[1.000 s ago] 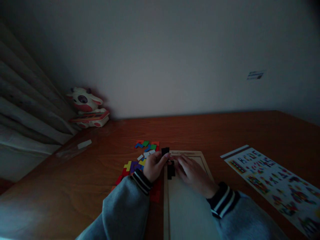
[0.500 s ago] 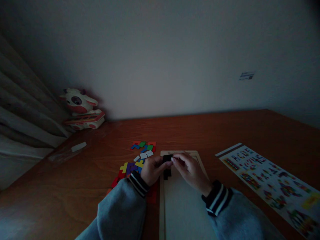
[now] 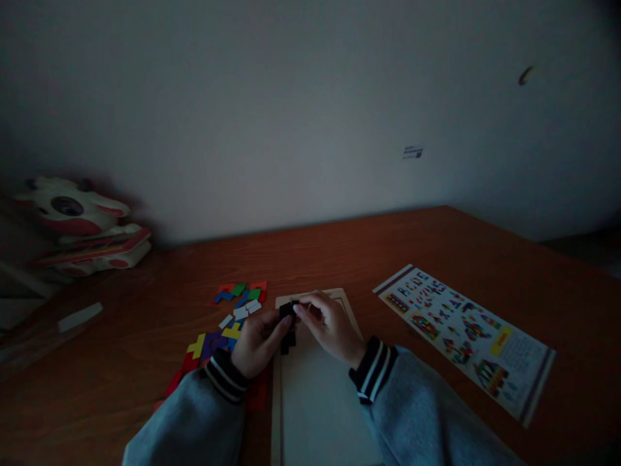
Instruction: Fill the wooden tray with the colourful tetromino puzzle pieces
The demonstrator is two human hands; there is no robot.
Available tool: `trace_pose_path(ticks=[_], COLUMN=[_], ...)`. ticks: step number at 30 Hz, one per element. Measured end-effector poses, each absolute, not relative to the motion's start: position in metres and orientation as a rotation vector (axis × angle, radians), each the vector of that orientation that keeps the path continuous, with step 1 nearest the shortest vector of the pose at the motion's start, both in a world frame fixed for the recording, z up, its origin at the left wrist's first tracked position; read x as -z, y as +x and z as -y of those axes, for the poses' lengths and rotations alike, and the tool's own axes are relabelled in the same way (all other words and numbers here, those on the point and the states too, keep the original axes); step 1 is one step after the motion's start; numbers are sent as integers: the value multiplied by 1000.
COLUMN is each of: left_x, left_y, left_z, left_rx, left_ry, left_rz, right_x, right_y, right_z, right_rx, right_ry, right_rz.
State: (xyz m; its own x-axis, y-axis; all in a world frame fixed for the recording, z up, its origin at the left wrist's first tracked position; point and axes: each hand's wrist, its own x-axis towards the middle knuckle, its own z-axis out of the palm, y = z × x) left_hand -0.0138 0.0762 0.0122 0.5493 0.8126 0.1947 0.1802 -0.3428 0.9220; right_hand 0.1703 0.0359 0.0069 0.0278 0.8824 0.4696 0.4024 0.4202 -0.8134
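My left hand [image 3: 256, 340] is closed, pinching a small black puzzle piece [image 3: 286, 309] between thumb and fingers over the far left corner of the pale wooden board [image 3: 324, 401]. Fingertips of my right hand [image 3: 334, 327] meet the same piece from the right, also pinched. Just below, more black [image 3: 288, 343] shows against the board's left side, partly covered by my left thumb; whether it is a separate piece I cannot tell. Coloured block pieces [image 3: 195, 347] lie on the table left of the board, some hidden by my left sleeve.
White pieces [image 3: 241, 313] and green, blue and orange ones [image 3: 238, 289] are scattered beyond my left hand. A printed pattern sheet [image 3: 466, 336] lies to the right on the wooden table [image 3: 398, 239]. A cow-shaped toy [image 3: 92, 226] stands at the back left by the wall.
The view has turned to the right, so everything sits further left in the picture. Both hands stay together at the black piece, which looks slightly turned between the fingers.
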Motion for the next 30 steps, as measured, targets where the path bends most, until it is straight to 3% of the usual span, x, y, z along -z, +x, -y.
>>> trace_pose_path(ticks=[10,18,23,26,30], left_x=[-13,-13,-13,-12,-10], left_y=[-14,-14,-14,-14,-15], left_z=[-79,-81,-79,-79,-79], left_rx=[-793,-816,-753,-740,-739], left_ry=[1891,1935,1842,1819,1825], left_rz=[-845,-875,-879,-878,-891], right_x=[0,-21,-28,-25,-22], right_y=[171,178,189,197,202], right_z=[-37,-30,-22,-21,-25], right_rx=[-557,-182,11,-49,-128], right_ry=[-1204,-1466,-2048,-2412,-2530], right_rz=[1626,1999,1828,1614,1483])
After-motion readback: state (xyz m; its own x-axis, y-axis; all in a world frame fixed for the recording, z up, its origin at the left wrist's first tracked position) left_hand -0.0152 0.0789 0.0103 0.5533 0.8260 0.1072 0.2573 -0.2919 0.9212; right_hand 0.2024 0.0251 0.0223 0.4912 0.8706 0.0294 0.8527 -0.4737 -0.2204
